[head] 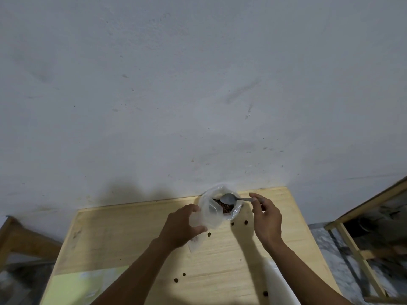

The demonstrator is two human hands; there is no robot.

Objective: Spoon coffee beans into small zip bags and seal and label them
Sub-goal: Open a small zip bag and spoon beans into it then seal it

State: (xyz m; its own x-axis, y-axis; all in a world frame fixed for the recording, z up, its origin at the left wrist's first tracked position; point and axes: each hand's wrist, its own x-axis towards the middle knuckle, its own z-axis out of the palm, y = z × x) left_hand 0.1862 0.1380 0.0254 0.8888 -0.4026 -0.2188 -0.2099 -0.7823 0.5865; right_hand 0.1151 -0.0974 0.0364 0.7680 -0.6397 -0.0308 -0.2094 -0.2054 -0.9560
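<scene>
My left hand (182,225) grips the clear plastic bag (214,213) of coffee beans at twelve o'clock on my pale wooden table (132,238) against a grey wall (198,84); my right hand (265,219) pinches a grey metal spoon (229,198) over its mouth.

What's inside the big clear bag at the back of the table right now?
Brown coffee beans show through the open mouth of the clear bag, with the spoon bowl above them. How deep the beans go is hidden by the crumpled plastic.

yellow sheet (88,285): cut by bottom edge | white sheet (279,280): partly under right forearm
</scene>
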